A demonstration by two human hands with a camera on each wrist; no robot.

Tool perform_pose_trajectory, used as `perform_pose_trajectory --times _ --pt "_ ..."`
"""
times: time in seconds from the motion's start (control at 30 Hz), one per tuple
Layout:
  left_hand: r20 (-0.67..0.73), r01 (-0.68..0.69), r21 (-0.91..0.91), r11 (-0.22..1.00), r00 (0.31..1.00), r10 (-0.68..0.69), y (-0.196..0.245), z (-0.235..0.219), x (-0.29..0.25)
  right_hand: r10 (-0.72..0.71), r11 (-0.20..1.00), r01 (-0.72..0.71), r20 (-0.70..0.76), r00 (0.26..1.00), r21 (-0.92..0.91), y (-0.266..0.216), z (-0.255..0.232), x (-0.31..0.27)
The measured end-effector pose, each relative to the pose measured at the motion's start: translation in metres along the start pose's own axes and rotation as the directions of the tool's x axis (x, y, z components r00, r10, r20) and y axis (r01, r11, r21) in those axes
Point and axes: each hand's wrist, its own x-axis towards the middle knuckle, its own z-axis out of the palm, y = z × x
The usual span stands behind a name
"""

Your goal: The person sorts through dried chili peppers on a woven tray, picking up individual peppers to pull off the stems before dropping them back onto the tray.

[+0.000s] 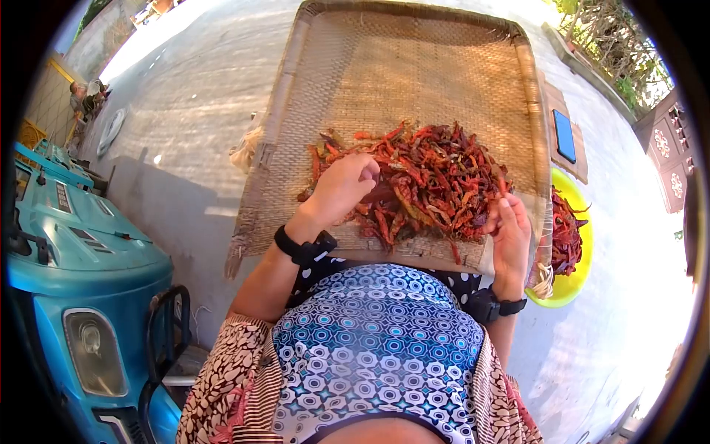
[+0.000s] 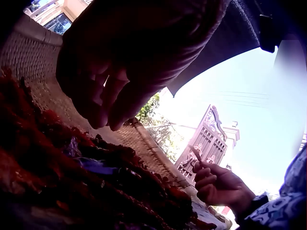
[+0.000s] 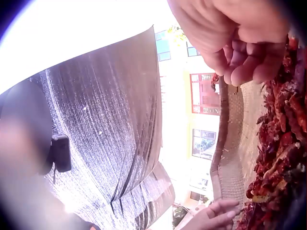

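Observation:
A heap of dried red chilies [image 1: 436,177] lies on the near half of a woven bamboo tray [image 1: 414,66] in front of the person. On the heap's right side, the right hand [image 1: 512,233] pinches a single dried chili [image 2: 195,152] between thumb and fingers, its tip pointing up. The left hand [image 1: 344,189] hovers over the left part of the heap, fingers loosely bent, and no chili shows in it. Seen from the left wrist, its fingertips [image 2: 115,125] hang just above the chilies. In the right wrist view, the left hand's fingers [image 3: 220,208] look relaxed.
A yellow-green basin [image 1: 584,259] with more red chilies stands right of the tray. Beyond it a blue phone [image 1: 563,137] lies on a board [image 1: 580,164]. A blue three-wheeled vehicle [image 1: 96,259] is close on the left. Another person [image 1: 89,96] is far left.

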Motion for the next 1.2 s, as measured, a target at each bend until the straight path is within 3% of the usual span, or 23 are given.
perform_pose_trajectory --times 0.07,0.13,0.17,0.23,0.33,0.47,0.5,0.67,0.77,0.87,0.9,1.03,1.13,1.2 --pt "0.066 0.021 -0.005 1.000 0.998 -0.021 -0.009 0.000 0.000 -0.062 0.987 0.088 -0.190 0.980 0.131 -0.013 -0.020 0.004" --pt "0.055 0.009 0.154 0.988 0.998 -0.018 -0.012 0.004 -0.002 -0.094 0.968 0.150 -0.268 0.959 0.199 -0.018 -0.061 0.010" --pt "0.050 0.003 0.231 0.973 0.999 -0.015 -0.013 0.006 -0.002 -0.140 0.962 0.212 -0.356 0.924 0.172 -0.018 -0.077 0.012" --pt "0.080 -0.021 0.186 0.982 0.997 0.006 -0.011 0.007 -0.003 -0.197 0.954 0.285 -0.523 0.829 0.092 -0.024 -0.076 0.008" --pt "0.088 -0.001 0.279 0.960 0.996 -0.024 -0.007 0.011 -0.005 -0.204 0.956 0.289 -0.596 0.777 0.050 -0.025 -0.073 0.002" --pt "0.074 0.020 0.357 0.934 0.996 -0.049 0.000 0.013 -0.006 -0.148 0.984 0.178 -0.421 0.895 0.032 -0.004 -0.065 -0.001" --pt "0.058 0.029 0.346 0.938 0.997 -0.052 0.003 0.011 -0.006 -0.136 0.981 0.182 -0.421 0.897 0.072 -0.007 -0.043 -0.005" --pt "0.078 0.074 0.178 0.981 0.993 -0.088 0.027 -0.003 -0.007 -0.093 0.985 0.081 -0.076 0.993 -0.149 0.002 0.005 -0.003" --pt "0.239 0.049 -0.033 0.998 0.970 -0.040 0.047 -0.005 -0.009 0.051 0.953 0.013 0.202 0.978 -0.303 0.004 0.037 -0.010" --pt "0.266 -0.097 -0.163 0.982 0.954 0.139 0.048 0.015 -0.011 0.157 0.923 0.009 0.398 0.904 -0.386 0.005 0.058 -0.017" --pt "0.286 -0.079 -0.241 0.967 0.947 0.148 0.054 0.017 -0.014 0.190 0.913 -0.005 0.416 0.889 -0.408 0.007 0.058 -0.016" --pt "0.399 0.014 -0.237 0.971 0.913 0.085 0.060 0.020 -0.014 0.270 0.900 -0.095 0.374 0.887 -0.424 0.005 0.054 -0.017" --pt "0.251 -0.173 -0.107 0.979 0.948 0.195 0.040 0.023 -0.010 0.225 0.926 -0.105 0.306 0.925 -0.363 0.013 0.039 -0.013" --pt "0.115 -0.086 0.104 0.991 0.991 0.074 0.027 0.016 -0.007 0.159 0.956 -0.102 0.192 0.969 -0.275 0.013 0.026 -0.009"
